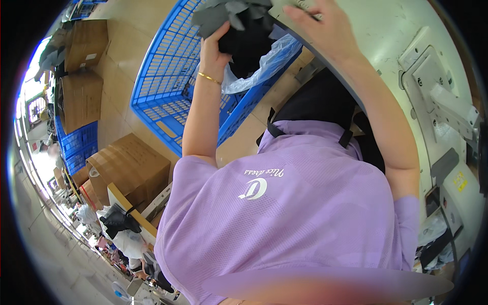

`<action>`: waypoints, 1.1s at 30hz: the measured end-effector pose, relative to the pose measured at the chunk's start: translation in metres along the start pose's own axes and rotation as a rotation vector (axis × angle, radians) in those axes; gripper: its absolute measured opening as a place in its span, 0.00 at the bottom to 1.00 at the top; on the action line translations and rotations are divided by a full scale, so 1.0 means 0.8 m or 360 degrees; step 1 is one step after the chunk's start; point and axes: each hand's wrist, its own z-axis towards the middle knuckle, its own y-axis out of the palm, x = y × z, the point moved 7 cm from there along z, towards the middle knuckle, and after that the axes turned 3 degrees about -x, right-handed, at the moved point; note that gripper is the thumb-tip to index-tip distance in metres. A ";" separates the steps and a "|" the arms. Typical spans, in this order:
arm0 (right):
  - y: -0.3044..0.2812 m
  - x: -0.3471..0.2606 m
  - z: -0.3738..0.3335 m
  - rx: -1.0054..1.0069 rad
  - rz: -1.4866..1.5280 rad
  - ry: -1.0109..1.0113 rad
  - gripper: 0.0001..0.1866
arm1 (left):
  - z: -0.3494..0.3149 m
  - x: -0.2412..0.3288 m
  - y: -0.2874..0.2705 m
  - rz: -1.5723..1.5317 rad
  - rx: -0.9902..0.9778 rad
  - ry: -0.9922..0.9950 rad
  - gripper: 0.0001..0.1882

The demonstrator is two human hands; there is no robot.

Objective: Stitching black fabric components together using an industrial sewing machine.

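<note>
At the top of the head view, my left hand (215,53), with a gold bangle at its wrist, is closed on a bunch of dark grey and black fabric pieces (239,25). The bunch hangs over a blue plastic basket (175,109) and a clear plastic bag (262,68) inside it. My right hand (325,28) is over the near edge of the pale table (389,30), fingers apart and slightly smeared by motion. Some of its fingertips are cut off by the frame's upper edge. A small dark spot shows beside them; I cannot make out what it is.
Close to my right forearm, a sewing machine's pale body (432,91) is fixed on the table. Cardboard boxes (134,165) and another blue crate (79,145) stand along the left. Farther back at lower left are a person (150,267) and a fan (120,291).
</note>
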 end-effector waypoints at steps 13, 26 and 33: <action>-0.083 0.061 -0.065 0.0161 -0.0307 0.0069 0.12 | 0.081 -0.244 -0.227 0.0434 0.0732 -0.0912 0.22; -0.079 0.065 -0.064 0.0105 -0.0317 0.0307 0.07 | 0.121 -0.230 -0.142 0.3230 0.0054 0.0220 0.37; -0.082 0.067 -0.069 0.0226 -0.0083 0.0120 0.09 | 0.115 -0.232 -0.227 0.3431 -0.0511 0.0286 0.29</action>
